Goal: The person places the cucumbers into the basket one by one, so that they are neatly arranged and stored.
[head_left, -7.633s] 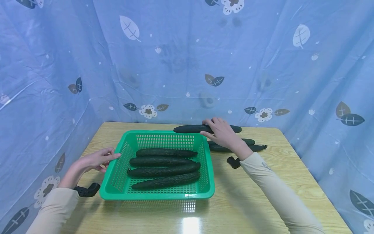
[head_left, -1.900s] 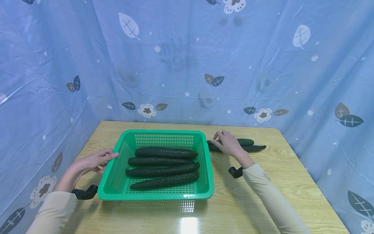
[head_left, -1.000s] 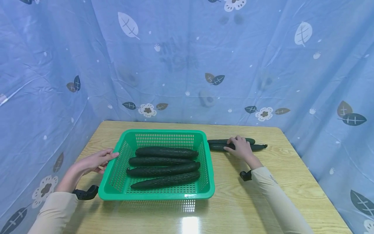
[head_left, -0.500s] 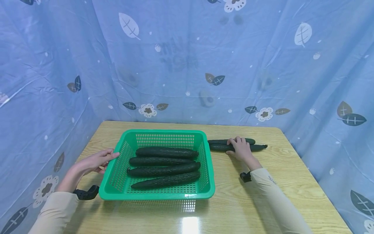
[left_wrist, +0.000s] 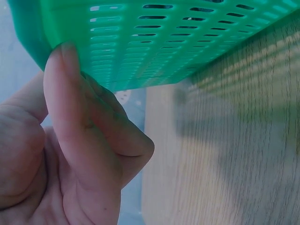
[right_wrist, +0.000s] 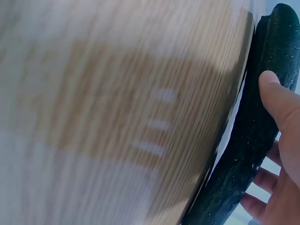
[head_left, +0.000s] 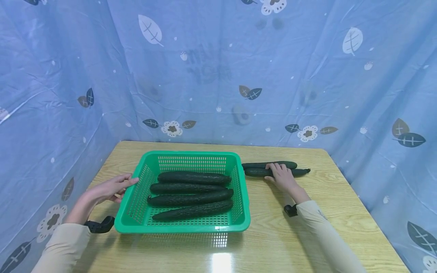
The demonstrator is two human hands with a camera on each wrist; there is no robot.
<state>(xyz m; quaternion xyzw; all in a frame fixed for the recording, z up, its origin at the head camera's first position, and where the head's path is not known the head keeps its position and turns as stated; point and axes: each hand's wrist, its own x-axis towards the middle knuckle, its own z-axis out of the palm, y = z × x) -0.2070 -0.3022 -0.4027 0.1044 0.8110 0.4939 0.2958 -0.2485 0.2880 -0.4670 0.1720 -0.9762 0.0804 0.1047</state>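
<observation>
My left hand (head_left: 110, 187) pinches the left rim of a green plastic basket (head_left: 184, 229), thumb over the rim and the other fingers bent beneath it in the left wrist view. Several dark green cucumbers (head_left: 191, 199) lie side by side in the basket. To its right, my right hand (head_left: 282, 179) grips the nearer (head_left: 254, 172) of two cucumbers on the table. In the right wrist view, the thumb (right_wrist: 274, 89) presses one side of this cucumber (right_wrist: 248, 136) and the fingers wrap the other. The farther cucumber (head_left: 290, 165) lies right behind it.
The wooden table (head_left: 290, 242) ends at a blue patterned curtain (head_left: 211, 94) at the back and both sides. Each wrist carries a black camera mount (head_left: 100, 225).
My right hand has let go of the cucumber it held over the basket's back rim, then moved right and down onto the nearer table cucumber. My left hand stays at the rim.
</observation>
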